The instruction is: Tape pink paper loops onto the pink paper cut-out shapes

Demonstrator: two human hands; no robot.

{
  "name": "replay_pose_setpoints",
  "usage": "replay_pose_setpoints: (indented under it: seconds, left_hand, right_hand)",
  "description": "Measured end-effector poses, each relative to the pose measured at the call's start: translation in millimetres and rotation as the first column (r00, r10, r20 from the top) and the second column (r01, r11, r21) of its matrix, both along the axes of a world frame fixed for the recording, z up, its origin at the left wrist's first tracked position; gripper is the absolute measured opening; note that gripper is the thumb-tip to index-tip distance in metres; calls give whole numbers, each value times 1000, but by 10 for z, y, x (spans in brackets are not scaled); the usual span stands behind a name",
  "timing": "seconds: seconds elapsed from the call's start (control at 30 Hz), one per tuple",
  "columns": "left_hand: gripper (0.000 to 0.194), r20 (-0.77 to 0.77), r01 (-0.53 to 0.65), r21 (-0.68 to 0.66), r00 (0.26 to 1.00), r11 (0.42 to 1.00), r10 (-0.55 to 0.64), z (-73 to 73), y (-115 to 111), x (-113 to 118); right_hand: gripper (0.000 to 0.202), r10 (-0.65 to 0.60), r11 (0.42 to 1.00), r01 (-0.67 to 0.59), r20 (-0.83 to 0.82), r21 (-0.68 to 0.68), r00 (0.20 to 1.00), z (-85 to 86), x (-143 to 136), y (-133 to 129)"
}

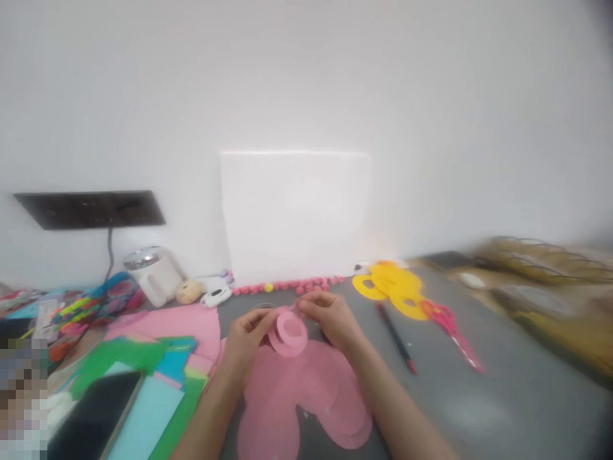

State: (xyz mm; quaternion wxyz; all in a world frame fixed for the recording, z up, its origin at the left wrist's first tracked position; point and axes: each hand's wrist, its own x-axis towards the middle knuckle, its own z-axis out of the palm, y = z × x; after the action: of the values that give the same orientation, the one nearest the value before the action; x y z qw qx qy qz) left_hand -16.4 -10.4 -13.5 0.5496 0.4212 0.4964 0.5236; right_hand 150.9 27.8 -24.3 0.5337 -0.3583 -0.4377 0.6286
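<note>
Between my hands hangs a curled pink paper spiral (287, 342), its coils loose. My left hand (246, 338) pinches it on the left side. My right hand (328, 316) has its fingertips pressed together at the spiral's upper right edge. Below the hands, several pink paper circles (268, 409) lie overlapping on the grey table (460, 396). A row of small pink rolled pieces (287, 285), with one yellow piece (269, 287) among them, runs along the back. Fine detail at the fingertips is blurred.
Right of my hands lie a dark pencil (396, 338), yellow paper rings (395, 284) and pink scissors (453, 329). Coloured paper sheets (119, 351) and a phone (93, 418) lie at left, with a white mug-like container (156, 278) behind. A white sheet (294, 217) leans against the wall.
</note>
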Motion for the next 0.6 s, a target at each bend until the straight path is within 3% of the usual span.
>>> replay_pose_setpoints:
  seconds: [0.37,0.6]
  left_hand:
    - [36,14,-26,-5,1000,1000,27,3,17,-20]
    - [34,2,10,-15,1000,1000,-10,5,9,-19]
  right_hand:
    - [27,37,999,-36,-48,17,998,-68,13,39]
    - [26,14,999,-14,16,-41,1000,8,10,-1]
